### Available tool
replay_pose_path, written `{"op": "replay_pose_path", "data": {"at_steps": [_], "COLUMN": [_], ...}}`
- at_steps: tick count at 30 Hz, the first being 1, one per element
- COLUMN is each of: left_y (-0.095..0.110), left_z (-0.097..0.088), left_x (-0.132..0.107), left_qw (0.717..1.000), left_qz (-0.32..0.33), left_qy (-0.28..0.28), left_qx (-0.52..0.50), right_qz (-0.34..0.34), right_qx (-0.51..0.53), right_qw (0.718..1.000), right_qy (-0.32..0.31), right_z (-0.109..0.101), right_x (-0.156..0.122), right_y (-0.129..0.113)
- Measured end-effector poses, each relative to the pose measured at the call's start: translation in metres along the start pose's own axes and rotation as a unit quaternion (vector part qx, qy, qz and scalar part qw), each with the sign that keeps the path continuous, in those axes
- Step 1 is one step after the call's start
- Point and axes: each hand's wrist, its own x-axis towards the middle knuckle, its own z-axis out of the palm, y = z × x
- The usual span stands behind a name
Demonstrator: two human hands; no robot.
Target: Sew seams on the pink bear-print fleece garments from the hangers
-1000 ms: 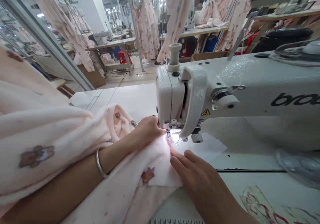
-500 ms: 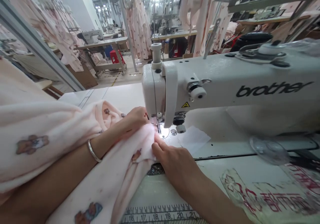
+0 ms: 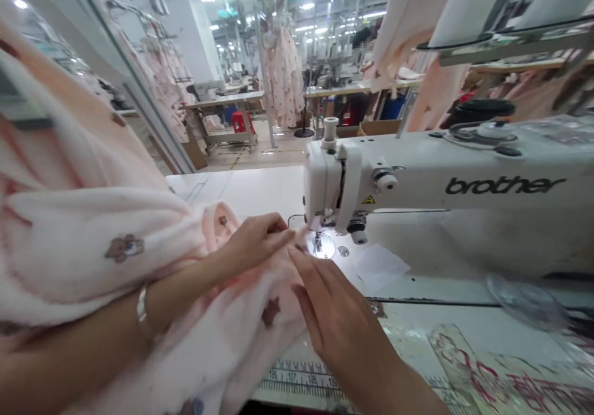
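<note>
A soft pale pink fabric piece with brown bear prints lies bunched across the left of the sewing table and up to the needle area. My left hand is closed on a fold of it, thumb pointing right, just left of the presser foot. My right hand is in front of the foot, fingers stretched out and thumb apart, its fingertips touching the fabric's right edge. The white sewing machine marked "brother" stands behind my hands, its lamp lighting the needle plate.
A white paper scrap lies right of the needle plate. A clear plastic disc is farther right. A printed ruler runs along the front edge. Thread cones stand above; a metal post rises at left.
The view has shifted, so the machine appears lower and farther right. My right hand's fingers have straightened and its thumb has come away from the index finger. My left hand stays at the fabric.
</note>
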Motion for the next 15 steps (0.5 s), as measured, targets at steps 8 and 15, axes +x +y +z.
{"op": "replay_pose_path", "data": {"at_steps": [8,15], "left_y": [0.050,0.042], "left_z": [-0.030,-0.022], "left_x": [-0.113,-0.096], "left_qw": [0.985,0.995], "left_qz": [-0.057,-0.032], "left_qy": [-0.079,-0.061], "left_qx": [-0.145,-0.073], "right_qz": [0.225,0.273], "right_qx": [0.419,0.469], "right_qw": [0.879,0.834], "right_qy": [-0.043,-0.101], "right_z": [-0.034,-0.051], "right_x": [-0.023,-0.034], "right_y": [-0.030,-0.004]}}
